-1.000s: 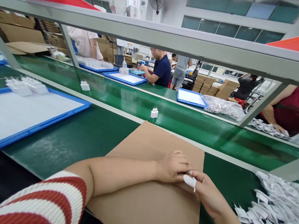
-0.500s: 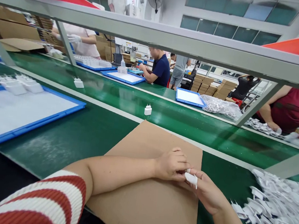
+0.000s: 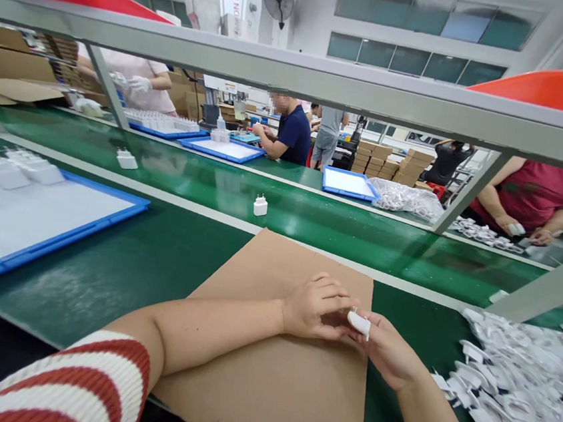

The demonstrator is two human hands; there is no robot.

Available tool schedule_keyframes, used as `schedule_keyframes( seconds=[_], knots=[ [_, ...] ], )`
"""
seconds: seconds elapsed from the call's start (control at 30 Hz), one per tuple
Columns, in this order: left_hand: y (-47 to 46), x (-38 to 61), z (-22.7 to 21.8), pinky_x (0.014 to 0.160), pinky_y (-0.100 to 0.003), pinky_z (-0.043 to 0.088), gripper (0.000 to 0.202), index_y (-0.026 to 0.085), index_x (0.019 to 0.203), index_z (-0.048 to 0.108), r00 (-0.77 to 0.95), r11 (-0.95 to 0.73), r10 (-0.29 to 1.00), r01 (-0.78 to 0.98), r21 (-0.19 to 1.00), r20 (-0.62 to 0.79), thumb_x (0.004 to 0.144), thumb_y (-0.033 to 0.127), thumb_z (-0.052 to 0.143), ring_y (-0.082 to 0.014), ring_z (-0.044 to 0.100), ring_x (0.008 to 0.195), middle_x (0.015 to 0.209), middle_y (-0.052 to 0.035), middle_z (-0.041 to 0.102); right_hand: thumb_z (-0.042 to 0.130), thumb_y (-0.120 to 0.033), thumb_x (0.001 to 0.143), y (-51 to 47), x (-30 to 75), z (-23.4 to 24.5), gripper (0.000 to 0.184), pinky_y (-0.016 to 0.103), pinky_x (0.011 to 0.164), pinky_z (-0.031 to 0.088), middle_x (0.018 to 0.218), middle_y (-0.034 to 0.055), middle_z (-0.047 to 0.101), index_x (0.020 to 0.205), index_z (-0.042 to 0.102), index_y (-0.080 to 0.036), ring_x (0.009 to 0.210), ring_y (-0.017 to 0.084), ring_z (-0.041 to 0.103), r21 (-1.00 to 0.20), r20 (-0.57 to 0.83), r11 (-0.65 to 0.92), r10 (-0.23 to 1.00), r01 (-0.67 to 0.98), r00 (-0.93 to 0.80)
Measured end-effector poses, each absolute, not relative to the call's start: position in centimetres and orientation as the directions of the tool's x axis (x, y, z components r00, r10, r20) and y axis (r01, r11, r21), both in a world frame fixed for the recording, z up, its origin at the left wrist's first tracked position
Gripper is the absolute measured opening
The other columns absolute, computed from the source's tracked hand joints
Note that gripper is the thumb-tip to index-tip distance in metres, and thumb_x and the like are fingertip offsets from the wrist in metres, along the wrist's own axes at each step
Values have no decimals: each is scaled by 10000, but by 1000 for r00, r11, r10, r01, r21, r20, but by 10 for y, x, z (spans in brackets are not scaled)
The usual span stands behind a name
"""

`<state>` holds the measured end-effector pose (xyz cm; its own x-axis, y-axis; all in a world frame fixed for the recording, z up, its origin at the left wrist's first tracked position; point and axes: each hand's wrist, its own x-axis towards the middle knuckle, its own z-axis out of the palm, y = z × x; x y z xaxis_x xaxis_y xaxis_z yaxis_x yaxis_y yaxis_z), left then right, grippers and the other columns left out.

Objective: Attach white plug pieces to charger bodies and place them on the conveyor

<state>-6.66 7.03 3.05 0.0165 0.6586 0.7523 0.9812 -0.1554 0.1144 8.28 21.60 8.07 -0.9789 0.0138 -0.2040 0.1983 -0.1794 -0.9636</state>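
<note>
Both my hands meet over a brown cardboard sheet on the green bench. My left hand has its fingers curled and pinches at a small white piece. My right hand is closed around the same white piece, which looks like a finger cot or small plastic part; I cannot make out which. A striped red and white sleeve covers my left upper arm.
A heap of white plastic parts lies at the right. A blue-rimmed white tray with white chargers sits at the left. Two white chargers stand on the conveyor belt behind. Other people work across the line, under a grey frame rail.
The view has shifted, so everything drifts left in the picture. My hands stay together on the white piece, the left fingers shifting slightly on it.
</note>
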Motion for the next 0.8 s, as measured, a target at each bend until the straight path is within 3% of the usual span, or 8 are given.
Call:
schedule_keyframes(
  seconds=[0.23,0.5,0.8],
  knots=[
    [71,-66,25,979,-381,411,272,225,1205,709,74,-164,630,986,38,773,1050,339,516,-206,652,1073,1126,-72,771,881,-606,718,210,80,76,444,487,1062,457,838,81,732,796,790,-179,997,273,663,-958,-207,-203,2,203,-978],
    [70,-69,27,975,-391,411,253,233,1149,725,54,-128,650,991,39,758,1021,348,541,-208,657,1052,1091,-69,773,919,-550,695,213,81,80,451,425,1079,450,773,30,666,590,670,-188,893,195,614,-943,-227,-251,11,217,-974],
    [69,-66,29,970,-393,427,266,221,1163,723,-2,-120,680,986,115,733,998,363,569,-218,657,1060,1105,-79,769,928,-548,669,211,81,80,419,404,1021,444,773,25,666,665,718,-186,863,198,596,-958,-228,-191,55,214,-972]
  ],
)
